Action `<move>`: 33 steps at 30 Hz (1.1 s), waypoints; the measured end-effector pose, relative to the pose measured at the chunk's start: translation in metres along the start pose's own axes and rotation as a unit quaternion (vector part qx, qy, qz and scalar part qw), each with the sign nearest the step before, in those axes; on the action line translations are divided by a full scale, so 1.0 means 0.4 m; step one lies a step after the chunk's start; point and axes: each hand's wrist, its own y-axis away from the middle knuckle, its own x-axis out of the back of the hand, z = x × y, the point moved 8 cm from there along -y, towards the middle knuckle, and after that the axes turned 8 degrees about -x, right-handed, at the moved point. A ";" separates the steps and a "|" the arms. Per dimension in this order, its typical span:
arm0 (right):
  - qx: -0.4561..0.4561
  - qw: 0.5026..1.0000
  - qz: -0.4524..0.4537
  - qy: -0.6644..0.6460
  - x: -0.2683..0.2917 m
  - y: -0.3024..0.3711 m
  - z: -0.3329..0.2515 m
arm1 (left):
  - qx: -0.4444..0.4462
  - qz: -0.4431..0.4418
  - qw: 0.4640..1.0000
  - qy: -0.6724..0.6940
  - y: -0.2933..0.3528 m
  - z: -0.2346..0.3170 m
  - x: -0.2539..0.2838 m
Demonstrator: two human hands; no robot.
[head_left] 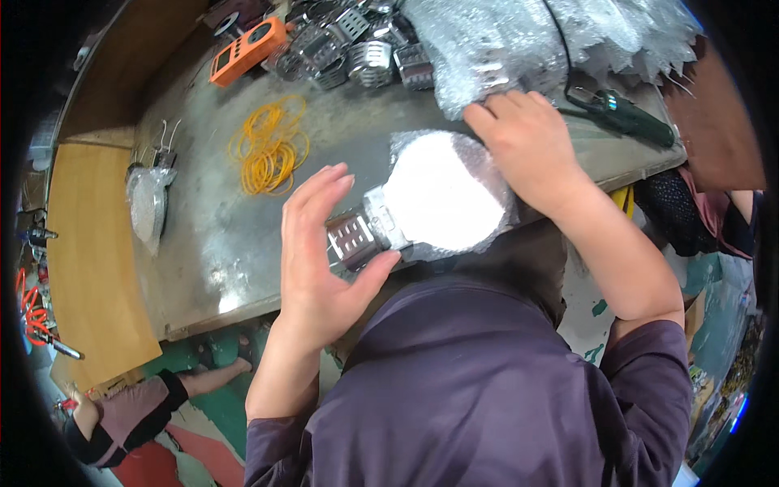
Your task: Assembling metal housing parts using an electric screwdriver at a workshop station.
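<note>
A round, glaring white piece in bubble wrap (pixel 445 193) lies at the table's near edge, its shape washed out by light. From its left side a slotted metal part (pixel 352 242) sticks out bare. Around that part is my left hand (pixel 312 256), fingers and thumb spread apart, the thumb close to its near side. My right hand (pixel 527 146) reaches past the wrapped piece, its bent fingers closed at the lower edge of the stacked bubble-wrap sheets or bags (pixel 487 61). What lies under those fingertips is partly hidden.
Slotted metal parts (pixel 349 49) are heaped at the back, beside an orange device (pixel 247 53). Yellow rubber bands (pixel 270 154) lie mid-table. A dark-handled tool with a cord (pixel 621 118) rests at the right. Another wrapped piece (pixel 148 203) is far left. Another person (pixel 134 410) is at lower left.
</note>
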 end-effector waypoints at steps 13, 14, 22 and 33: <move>-0.006 0.992 -0.009 -0.124 0.010 -0.001 0.020 | 0.051 -0.014 0.996 0.076 0.052 -0.087 -0.052; -0.003 0.992 -0.011 -0.128 0.027 -0.007 0.006 | 0.057 -0.009 0.995 0.081 0.055 -0.087 -0.054; 0.010 0.850 -0.124 -0.512 0.003 -0.005 -0.169 | 0.072 -0.030 0.991 0.107 0.053 -0.095 -0.072; 0.046 0.873 -0.025 -0.484 0.001 -0.006 -0.197 | 0.097 -0.019 0.988 0.116 0.059 -0.098 -0.077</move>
